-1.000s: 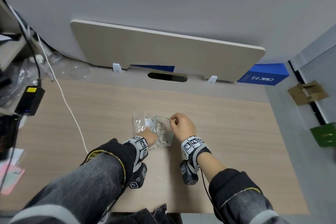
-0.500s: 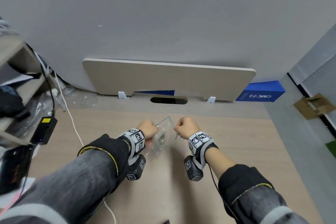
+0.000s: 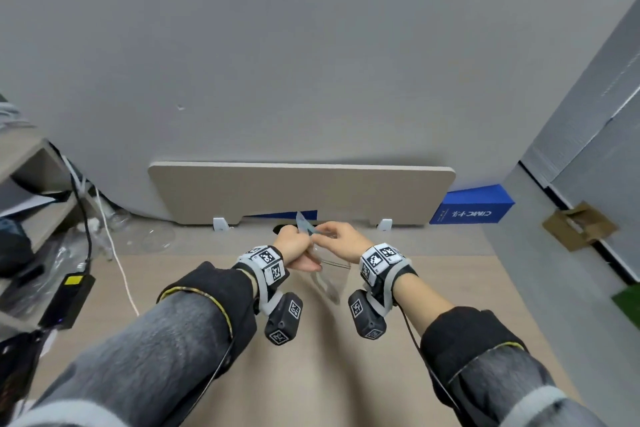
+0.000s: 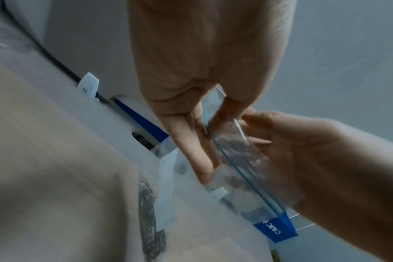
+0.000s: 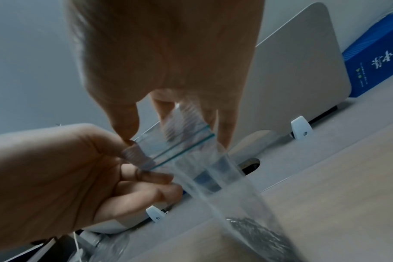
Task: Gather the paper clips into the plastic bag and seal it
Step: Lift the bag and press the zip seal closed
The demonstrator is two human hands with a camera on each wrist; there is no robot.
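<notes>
A clear zip bag (image 3: 331,276) hangs above the wooden desk (image 3: 311,374), held up by its top edge. My left hand (image 3: 297,246) pinches the left end of the zip strip (image 5: 180,147). My right hand (image 3: 341,238) pinches the strip just beside it, so the two hands almost touch. In the left wrist view the left thumb and fingers (image 4: 198,145) clamp the bag's mouth, with the blue zip line (image 4: 242,173) running toward the right hand (image 4: 314,168). A dark heap of paper clips (image 5: 251,228) lies in the bag's bottom.
A beige divider panel (image 3: 301,191) stands at the desk's back edge, with a blue box (image 3: 471,208) behind its right end. A black power adapter (image 3: 67,298) and a white cable (image 3: 117,263) lie at the left, beside clear wrappings (image 3: 152,236). A cardboard piece (image 3: 578,225) sits at the right.
Both hands have lifted the bag with the clips off the desk and come close together at its top edge. The head view has tilted up.
</notes>
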